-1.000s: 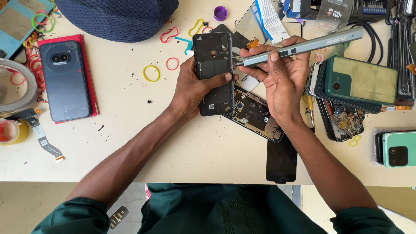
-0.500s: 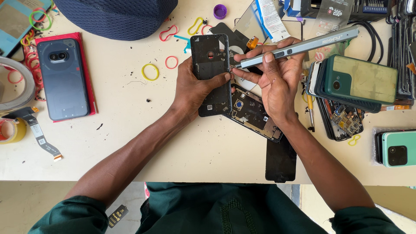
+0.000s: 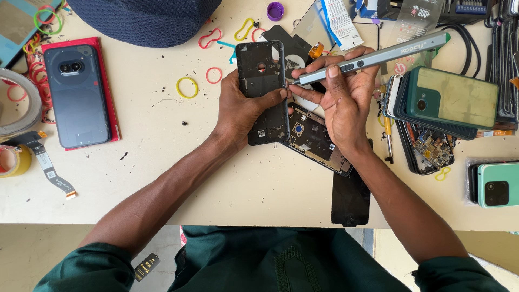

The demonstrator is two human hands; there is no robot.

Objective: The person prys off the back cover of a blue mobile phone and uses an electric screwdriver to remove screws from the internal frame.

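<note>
My left hand [image 3: 243,108] grips a black phone frame [image 3: 262,70], holding it upright over the cream table. My right hand [image 3: 343,103] holds a grey pen-shaped electric screwdriver [image 3: 373,57], its tip touching the frame's right edge near the top. Under both hands lies an opened phone body [image 3: 316,140] with its circuit board showing. A loose black screen panel [image 3: 350,197] rests near the table's front edge.
A dark blue phone [image 3: 75,97] on a red case lies at left, beside tape rolls [image 3: 16,108] and a flex cable [image 3: 51,173]. Coloured rubber bands [image 3: 187,86] are scattered behind. Stacked green phones [image 3: 448,100], another green phone [image 3: 494,184] and a dismantled phone [image 3: 427,151] crowd the right. A blue cap [image 3: 146,19] sits at the back.
Both hands and the frame have shifted slightly; the screwdriver tip stays at the frame's right edge.
</note>
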